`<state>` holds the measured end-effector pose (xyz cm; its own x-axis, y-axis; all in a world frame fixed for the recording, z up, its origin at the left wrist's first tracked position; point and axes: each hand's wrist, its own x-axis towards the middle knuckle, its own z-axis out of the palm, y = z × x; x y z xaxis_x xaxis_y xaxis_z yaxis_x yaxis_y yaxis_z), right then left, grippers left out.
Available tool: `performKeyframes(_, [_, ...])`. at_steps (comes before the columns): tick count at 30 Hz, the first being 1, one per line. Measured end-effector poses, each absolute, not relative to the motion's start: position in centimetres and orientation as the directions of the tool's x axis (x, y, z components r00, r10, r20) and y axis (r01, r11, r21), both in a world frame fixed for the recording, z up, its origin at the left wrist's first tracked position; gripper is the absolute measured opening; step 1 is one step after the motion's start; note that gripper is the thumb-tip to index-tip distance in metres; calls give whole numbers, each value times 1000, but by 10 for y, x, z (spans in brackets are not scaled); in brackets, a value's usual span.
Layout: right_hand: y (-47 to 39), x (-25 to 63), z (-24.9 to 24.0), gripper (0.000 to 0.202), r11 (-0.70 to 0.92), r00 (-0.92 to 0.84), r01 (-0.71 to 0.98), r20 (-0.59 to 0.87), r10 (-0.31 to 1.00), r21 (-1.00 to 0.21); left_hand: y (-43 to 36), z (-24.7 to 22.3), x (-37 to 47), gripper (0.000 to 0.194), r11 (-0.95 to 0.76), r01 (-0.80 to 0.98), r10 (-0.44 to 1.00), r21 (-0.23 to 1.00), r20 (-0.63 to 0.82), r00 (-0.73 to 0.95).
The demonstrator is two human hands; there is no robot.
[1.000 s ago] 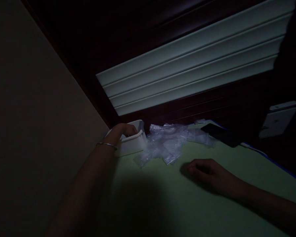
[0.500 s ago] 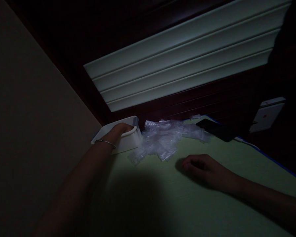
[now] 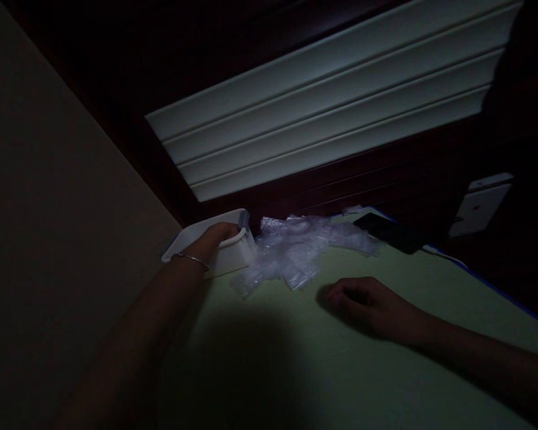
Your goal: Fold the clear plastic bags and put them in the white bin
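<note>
My left hand (image 3: 219, 235), with a thin bangle on its wrist, reaches into a white bin (image 3: 231, 258) at the left end of the table. The bin's wall hides its fingers, so what they hold cannot be seen. Right of the bin lies a loose pile of clear plastic bags (image 3: 296, 248). My right hand (image 3: 363, 301) rests on the pale green tabletop (image 3: 341, 370), below and to the right of the pile. Its fingers curl in toward the thumb, and the dim light hides whether something small is between the tips.
A dark flat device (image 3: 390, 232) with a white cable (image 3: 443, 257) lies at the table's back edge. Behind stands dark wood with pale slats (image 3: 332, 101). A white boxy object (image 3: 480, 206) is at the right, and a wall (image 3: 63, 197) at the left.
The whole view has shifted slightly. Both hands, the bin and the bags keep nearly the same places relative to one another.
</note>
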<state>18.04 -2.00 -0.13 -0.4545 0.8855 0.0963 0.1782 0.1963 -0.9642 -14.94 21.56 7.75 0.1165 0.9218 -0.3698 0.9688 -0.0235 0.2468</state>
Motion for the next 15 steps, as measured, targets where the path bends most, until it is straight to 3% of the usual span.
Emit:
performKeyframes(3, [-20,181,-2,35,217,-461,180,112,880,-960,216,78,-150,17,59,970,878,235,-475,61])
performKeyframes(7, [-19,181,-3,36,217,-458,195,107,882,-956,216,78,-150,18,78,974,861,214,-507,43])
performKeyframes(15, [-16,181,-3,35,244,-461,215,122,879,-946,199,104,-137,8,-61,984,940,166,-323,113])
